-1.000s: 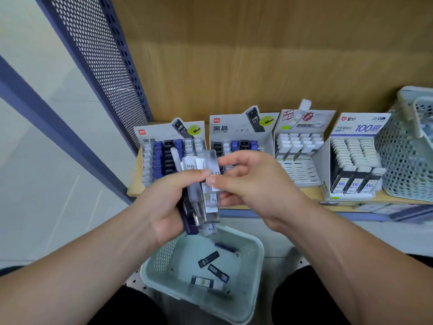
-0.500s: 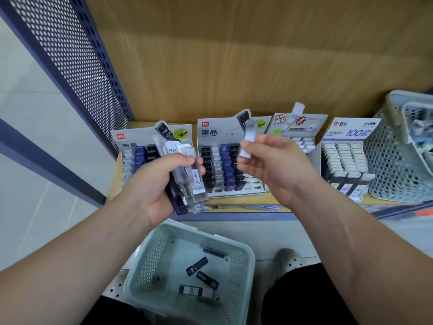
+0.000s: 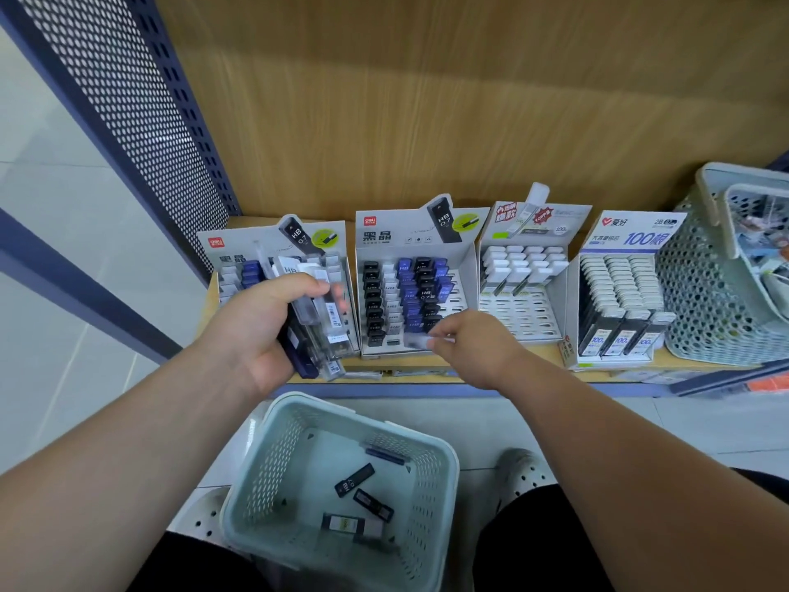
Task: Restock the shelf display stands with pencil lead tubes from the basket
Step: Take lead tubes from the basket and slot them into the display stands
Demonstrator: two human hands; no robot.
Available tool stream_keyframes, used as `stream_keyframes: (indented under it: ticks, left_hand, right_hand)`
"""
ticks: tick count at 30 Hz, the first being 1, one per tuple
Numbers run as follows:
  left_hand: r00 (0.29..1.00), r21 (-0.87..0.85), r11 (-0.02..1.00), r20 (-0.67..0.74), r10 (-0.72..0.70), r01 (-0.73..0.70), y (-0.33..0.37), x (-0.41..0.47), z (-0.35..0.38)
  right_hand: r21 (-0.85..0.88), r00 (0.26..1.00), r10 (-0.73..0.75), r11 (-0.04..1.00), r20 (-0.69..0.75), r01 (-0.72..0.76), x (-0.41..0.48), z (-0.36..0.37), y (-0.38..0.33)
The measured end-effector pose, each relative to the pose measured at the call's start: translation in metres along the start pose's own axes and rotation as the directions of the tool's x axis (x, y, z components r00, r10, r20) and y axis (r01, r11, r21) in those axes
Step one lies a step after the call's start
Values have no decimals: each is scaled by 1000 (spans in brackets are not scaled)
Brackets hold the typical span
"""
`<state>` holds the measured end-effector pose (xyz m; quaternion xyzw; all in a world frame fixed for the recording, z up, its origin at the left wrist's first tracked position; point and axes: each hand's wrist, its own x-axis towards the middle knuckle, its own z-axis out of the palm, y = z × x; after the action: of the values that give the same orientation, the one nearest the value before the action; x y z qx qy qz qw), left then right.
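My left hand [image 3: 260, 326] grips a bundle of pencil lead tubes [image 3: 318, 322], clear and dark blue, in front of the leftmost display stand [image 3: 256, 245]. My right hand [image 3: 474, 341] pinches one clear tube [image 3: 416, 341], blurred, low at the front of the second display stand [image 3: 410, 241], which holds black, white and blue tubes. Below, the pale green basket [image 3: 439, 455] stands between my knees with several tubes [image 3: 354, 480] on its bottom.
Two more stands with white-capped tubes [image 3: 525, 267] [image 3: 619, 292] stand to the right on the wooden shelf [image 3: 542, 356]. A second green basket [image 3: 717, 309] fills the shelf's right end. A perforated blue metal panel [image 3: 141, 121] closes the left side.
My right hand has pulled one clear tube from the bundle, lifted it, then brought it down to the front of the second stand. My left hand keeps the bundle.
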<state>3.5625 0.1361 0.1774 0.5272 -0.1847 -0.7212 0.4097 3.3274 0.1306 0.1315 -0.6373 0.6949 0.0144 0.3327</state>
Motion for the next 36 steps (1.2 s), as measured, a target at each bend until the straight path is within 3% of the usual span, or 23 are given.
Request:
stream_keyframes:
  ticks: [5, 14, 25, 36]
  left_hand:
    - [993, 19, 997, 93, -78, 77, -1, -4, -5]
    - [986, 60, 991, 108, -127, 121, -4, -13, -15]
    - [994, 0, 994, 34, -108, 108, 1, -21, -38]
    - [993, 17, 993, -3, -117, 117, 2, -27, -43]
  right_hand:
    - [-154, 999, -39, 987, -36, 33, 12, 5, -1]
    - [-35, 960, -95, 995, -264, 89, 21, 16, -12]
    - [-216, 949, -224, 960, -224, 176, 31, 30, -24]
    - [-247, 945, -260, 946, -196, 209, 35, 28, -24]
